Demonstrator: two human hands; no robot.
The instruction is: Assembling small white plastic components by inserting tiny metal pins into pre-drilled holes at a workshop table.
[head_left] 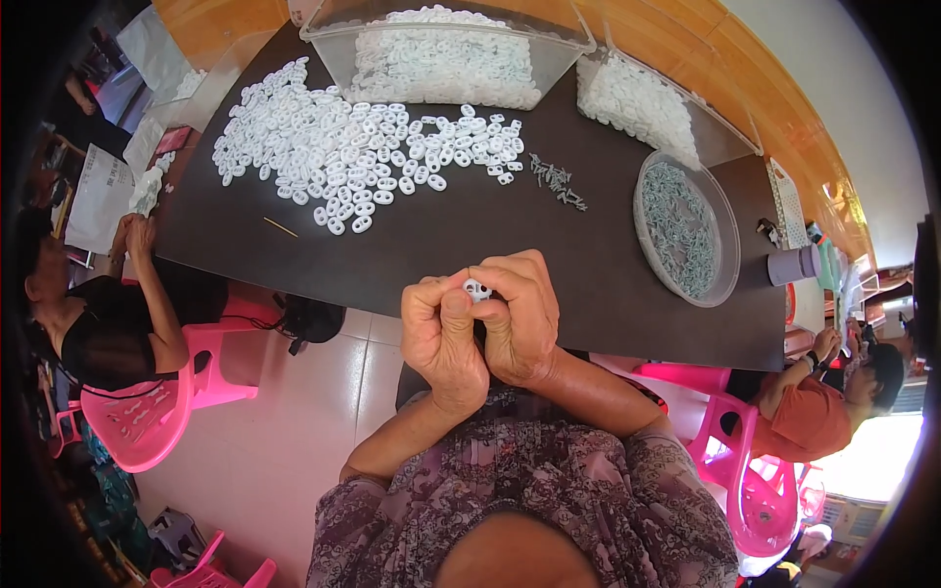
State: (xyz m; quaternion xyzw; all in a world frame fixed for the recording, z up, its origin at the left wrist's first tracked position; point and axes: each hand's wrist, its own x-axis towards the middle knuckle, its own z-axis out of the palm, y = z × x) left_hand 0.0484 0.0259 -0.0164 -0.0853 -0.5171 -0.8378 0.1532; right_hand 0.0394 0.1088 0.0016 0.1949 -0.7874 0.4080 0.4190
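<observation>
Between my two hands, just over the near edge of the dark table, is a small white plastic piece with two holes [477, 289]. My left hand [441, 338] pinches it from the left, thumb and bent fingers pressed close. From the other side my right hand [521, 314] grips the same piece with thumb and forefinger. Whether a screw is in it, I cannot make out. Many like pieces lie in a white pile [333, 142] farther back on the table. To the right of that pile is a small heap of grey-green screws [559, 182].
A round clear tub [727, 265] of screws stands on the right. Clear bins [319, 34] of white pieces line the back. A thin yellow stick [280, 227] lies left. A lidded cup [792, 265] is far right. People sit on pink chairs [147, 421] at both sides.
</observation>
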